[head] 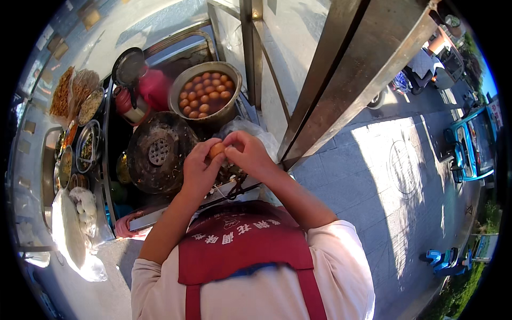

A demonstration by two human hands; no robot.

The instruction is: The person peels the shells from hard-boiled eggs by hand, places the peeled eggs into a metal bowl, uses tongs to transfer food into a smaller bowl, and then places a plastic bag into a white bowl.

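A brown egg [217,149] is held up in front of my chest between the fingers of my left hand [200,166]. My right hand [249,154] meets it from the other side, thumb and fingertips pinched at its edge. Beyond my hands stands a metal pot [237,86] with many brown eggs [205,96] in dark liquid. Left of my hands is a round, blackened stove top [138,164] with a perforated burner plate [159,154] in its middle. Pale scraps lie below my hands, partly hidden by them.
A clear plastic bag [256,132] lies behind my right hand. Metal posts [340,80] rise at the right. A pink kettle [154,90] and a red thermos-like container [130,106] stand beyond the stove. Food trays [88,146] and bagged food [84,208] sit at the left.
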